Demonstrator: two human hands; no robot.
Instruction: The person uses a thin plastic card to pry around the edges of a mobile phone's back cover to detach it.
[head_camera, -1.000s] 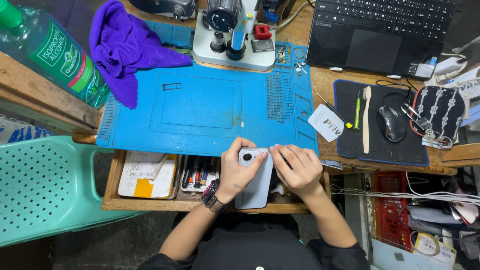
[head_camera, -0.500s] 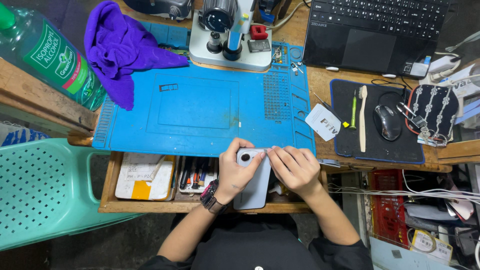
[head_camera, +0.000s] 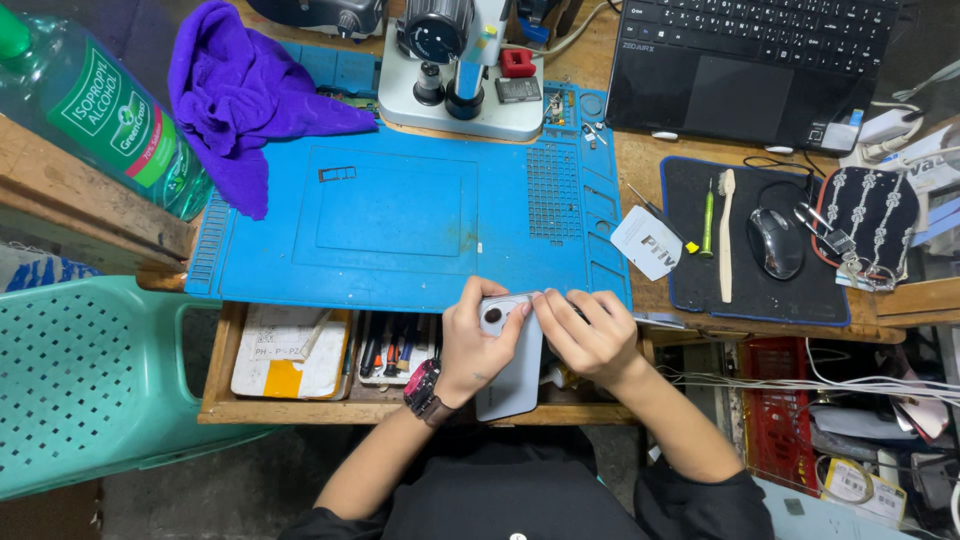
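Observation:
A pale blue-grey smartphone (head_camera: 512, 375) lies back-up at the near edge of the blue work mat (head_camera: 400, 220), over the open drawer. My left hand (head_camera: 475, 340) wraps around the phone's left side, and a watch sits on that wrist. My right hand (head_camera: 590, 335) rests against the phone's upper right edge, with its fingertips pressed at the top next to the camera corner. Both hands touch each other over the phone's top.
A microscope (head_camera: 460, 70) stands at the mat's back edge beside a purple cloth (head_camera: 250, 90). A large clear bottle (head_camera: 100, 110) lies at left. To the right are a laptop (head_camera: 750, 60), a mouse (head_camera: 775, 242), a toothbrush (head_camera: 725, 235) and a white card (head_camera: 647, 242). A teal chair (head_camera: 90, 390) stands left.
The hands and phone stay in the same place at the mat's near edge. My right fingertips have shifted slightly along the phone's top.

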